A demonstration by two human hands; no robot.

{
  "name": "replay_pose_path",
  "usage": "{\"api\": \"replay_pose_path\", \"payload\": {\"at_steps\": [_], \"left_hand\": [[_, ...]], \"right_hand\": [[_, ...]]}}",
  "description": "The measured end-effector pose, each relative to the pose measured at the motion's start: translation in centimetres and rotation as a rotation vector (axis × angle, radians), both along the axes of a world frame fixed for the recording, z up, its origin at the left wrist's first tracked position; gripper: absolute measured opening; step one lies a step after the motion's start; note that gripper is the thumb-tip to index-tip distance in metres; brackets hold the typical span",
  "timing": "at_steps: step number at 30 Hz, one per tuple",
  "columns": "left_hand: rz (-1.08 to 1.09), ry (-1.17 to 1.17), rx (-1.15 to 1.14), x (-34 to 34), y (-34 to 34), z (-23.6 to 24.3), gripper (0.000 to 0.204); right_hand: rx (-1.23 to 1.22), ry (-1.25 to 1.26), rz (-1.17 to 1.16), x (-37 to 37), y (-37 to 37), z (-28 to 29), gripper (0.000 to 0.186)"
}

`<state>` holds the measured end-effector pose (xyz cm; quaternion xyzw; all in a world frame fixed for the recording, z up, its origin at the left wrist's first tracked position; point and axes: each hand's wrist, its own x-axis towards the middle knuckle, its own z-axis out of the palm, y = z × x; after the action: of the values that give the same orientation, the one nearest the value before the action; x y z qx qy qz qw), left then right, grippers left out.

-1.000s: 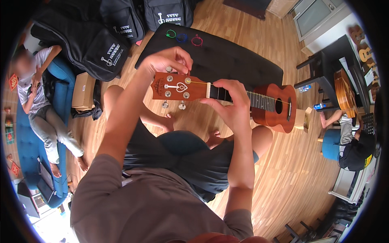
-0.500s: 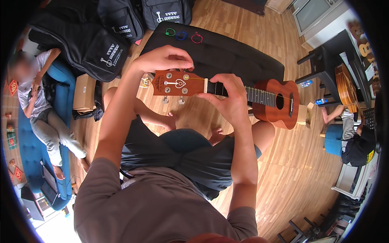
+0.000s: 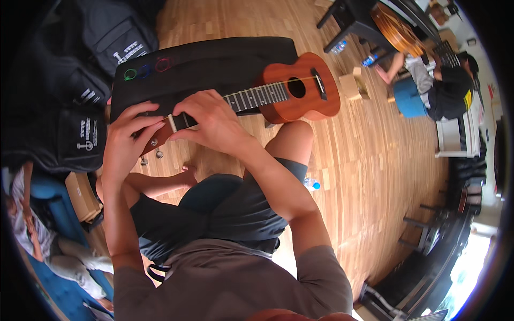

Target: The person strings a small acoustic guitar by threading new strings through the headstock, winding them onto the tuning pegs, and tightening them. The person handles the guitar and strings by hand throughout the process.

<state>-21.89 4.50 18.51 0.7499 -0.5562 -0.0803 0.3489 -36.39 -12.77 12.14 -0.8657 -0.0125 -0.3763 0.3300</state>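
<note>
- Ukulele [image 3: 289, 104] sat slantwise in front of the person — body up to the R, head down to the L. In view, body overlapped the R end of the black bench [image 3: 214, 67] & stuck out past it, over floor.
- R hand [image 3: 210, 120] was clamped round the neck nr the white nut [image 3: 172, 123], thumb at the near edge, fingers over the far edge.
- L hand [image 3: 126, 136] was at the head, covering most of it; fingertips nr the nut. Cdn't tell if they were together on a string or apart.
- Pegs [image 3: 159, 154] poked out past the head's near edge.
- Green loop [image 3: 130, 74], blue loop [image 3: 144, 71] & red loop [image 3: 163, 65] lay nr the bench's far L corner.
- Black bags [image 3: 88, 131] crowded the bench's L end — tight room by L hand.
- More room on R: wood floor [image 3: 369, 198] ran wide from R leg toward the far side, w/ a bottle [image 3: 310, 184] just beside that leg.
- Open box [image 3: 352, 86] lay beyond the ukulele's body; seated person [image 3: 452, 91] well apart, far R.
</note>
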Motion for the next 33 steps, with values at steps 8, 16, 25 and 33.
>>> {"api": "replay_pose_path", "payload": {"at_steps": [8, 16, 25, 33], "left_hand": [[-0.056, 0.141, 0.019, 0.6, 0.9, -1.2, 0.019], [-0.083, 0.556, 0.019, 6.3, 3.1, -0.4, 0.037], [-0.592, 1.259, -0.227, 9.4, 0.9, -8.2, 0.033], [-0.982, 1.722, -0.707, 3.6, -4.5, -12.5, 0.027]], "right_hand": [[-0.047, 0.003, -0.015, 0.5, -0.1, -1.0, 0.049], [0.024, -0.006, -0.042, 0.3, 1.4, 0.9, 0.045], [0.097, -0.049, 0.023, -0.8, 1.0, 1.8, 0.048], [0.000, -0.067, 0.044, -1.2, 0.5, 2.8, 0.051]]}}
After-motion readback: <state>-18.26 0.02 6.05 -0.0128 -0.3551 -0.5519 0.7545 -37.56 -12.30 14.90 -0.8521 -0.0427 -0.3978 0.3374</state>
